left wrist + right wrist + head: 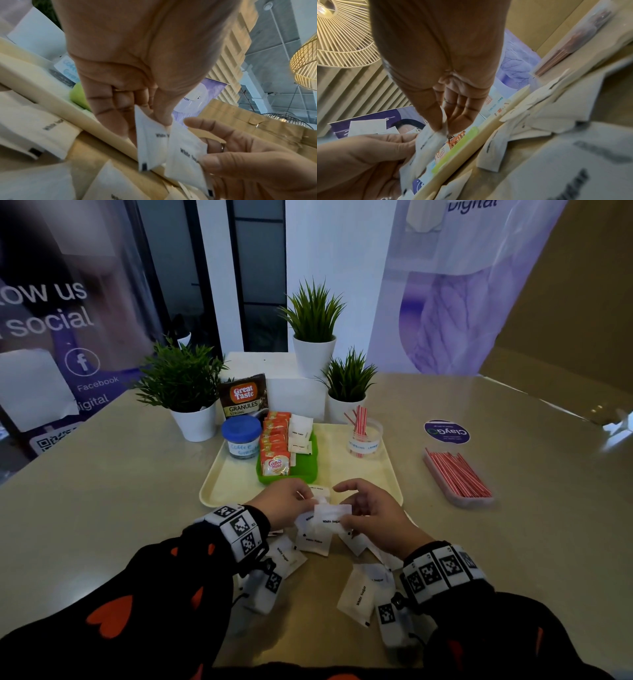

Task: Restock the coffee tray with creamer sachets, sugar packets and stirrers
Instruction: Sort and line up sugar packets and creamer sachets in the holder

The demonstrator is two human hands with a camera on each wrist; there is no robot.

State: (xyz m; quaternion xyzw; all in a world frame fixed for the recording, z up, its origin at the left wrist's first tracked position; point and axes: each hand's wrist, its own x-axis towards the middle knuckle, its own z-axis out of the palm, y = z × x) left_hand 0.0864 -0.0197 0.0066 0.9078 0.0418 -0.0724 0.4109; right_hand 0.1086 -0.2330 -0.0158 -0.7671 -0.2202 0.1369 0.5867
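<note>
A cream tray [233, 484] holds a green organiser [305, 470] with orange creamer sachets [275, 465] and white sugar packets [300, 433], plus a clear cup of red-and-white stirrers [363, 440]. Just before the tray's front edge my two hands meet. My left hand [301, 499] pinches a white sugar packet [150, 142] between thumb and fingers. My right hand [346, 515] pinches another sugar packet [185, 152] that touches the first. Several loose sugar packets [356, 597] lie on the table under and behind my hands.
A clear box of spare stirrers [457, 477] lies on the table to the right. On the tray's back left stands a blue-lidded coffee jar [241, 436], with a coffee pouch [244, 397] behind it. Three potted plants [185, 385] crowd the tray's far side.
</note>
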